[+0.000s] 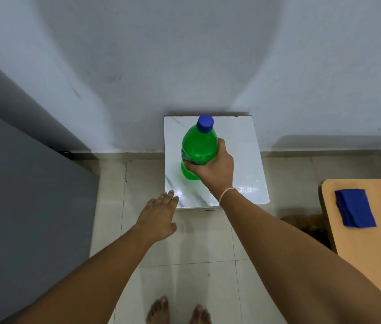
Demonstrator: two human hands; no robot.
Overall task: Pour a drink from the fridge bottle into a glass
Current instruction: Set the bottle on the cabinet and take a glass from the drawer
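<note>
A green plastic bottle (197, 148) with a blue cap stands upright on a small white marble-patterned table (243, 155) against the wall. My right hand (213, 167) is wrapped around the bottle's lower body from the right. My left hand (159, 216) hovers flat with fingers apart at the table's near left corner, holding nothing. No glass is in view.
A grey fridge (21, 195) fills the left side. A wooden table (372, 242) at the right carries a folded blue cloth (354, 208). Beige floor tiles (185, 265) lie below, with my bare feet at the bottom edge.
</note>
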